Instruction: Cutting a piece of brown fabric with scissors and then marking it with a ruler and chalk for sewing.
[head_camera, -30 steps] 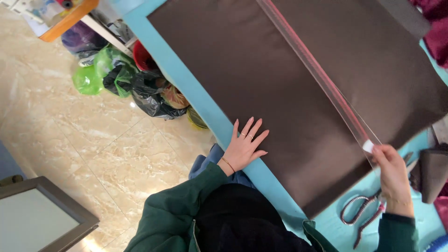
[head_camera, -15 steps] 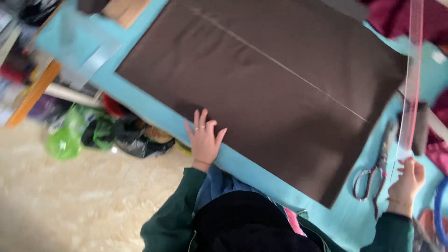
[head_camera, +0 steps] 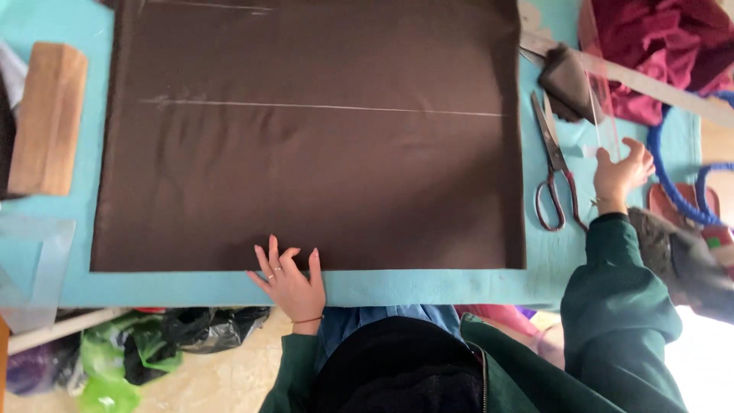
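Brown fabric [head_camera: 313,145] lay flat across the turquoise counter [head_camera: 428,287]. The left hand [head_camera: 290,279] pressed its near edge, fingers spread. The right hand [head_camera: 621,172] pinched a clear ruler [head_camera: 600,99] beside scissors [head_camera: 552,164]. The cloth looked soft and limp, best handled by its edges.

Brown fabric [head_camera: 306,153], white chalk line [head_camera: 321,107]; turquoise table [head_camera: 428,287]; maroon cloth [head_camera: 657,46].
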